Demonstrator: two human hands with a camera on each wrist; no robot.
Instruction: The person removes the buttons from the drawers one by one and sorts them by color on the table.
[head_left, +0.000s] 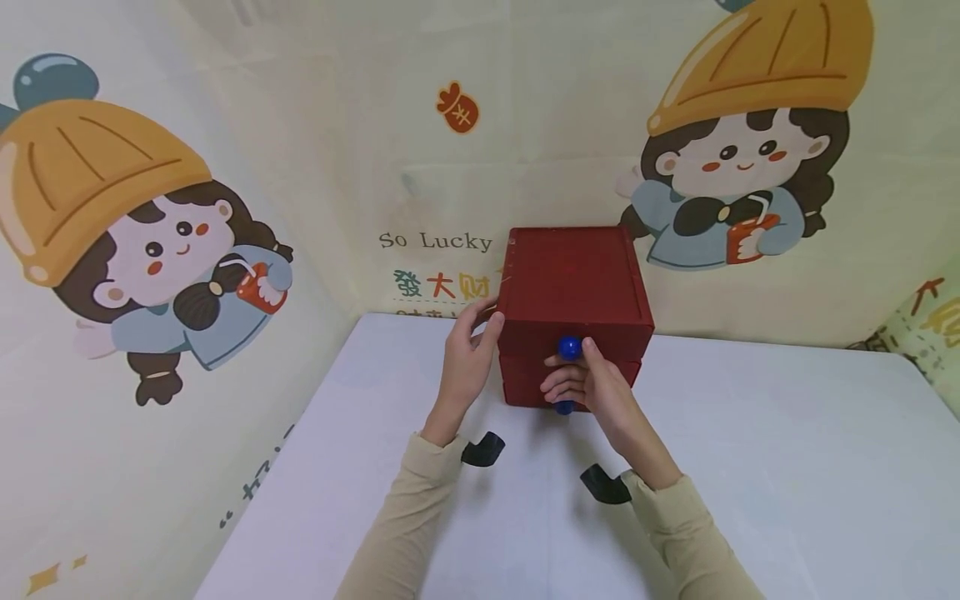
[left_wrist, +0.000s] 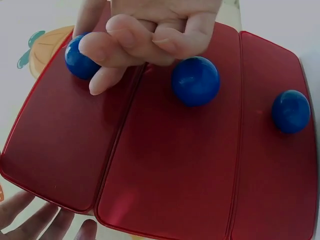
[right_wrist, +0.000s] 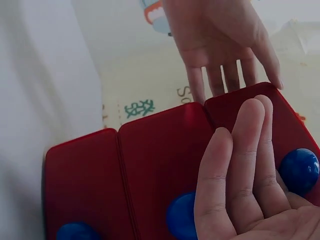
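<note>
A dark red box with three drawers (head_left: 573, 275) stands against the wall, each drawer front carrying a round blue knob. The thumb and index finger of my right hand (head_left: 611, 400) pinch the top blue knob (head_left: 570, 348); its other fingers are bent in front of the lower drawers. The middle knob (left_wrist: 195, 81) and bottom knob (left_wrist: 291, 111) show clearly in the left wrist view. Against the box's left side rests my left hand (head_left: 467, 358), fingers extended along it and thumb near the front corner. In the right wrist view the left hand (right_wrist: 220, 45) touches that side.
The box sits on a white tabletop (head_left: 375, 483) near its back edge. Behind and to the left hangs a cream cloth (head_left: 337, 150) printed with cartoon figures and lettering. A black wrist piece (head_left: 483, 450) sticks out from each beige sleeve (head_left: 408, 517).
</note>
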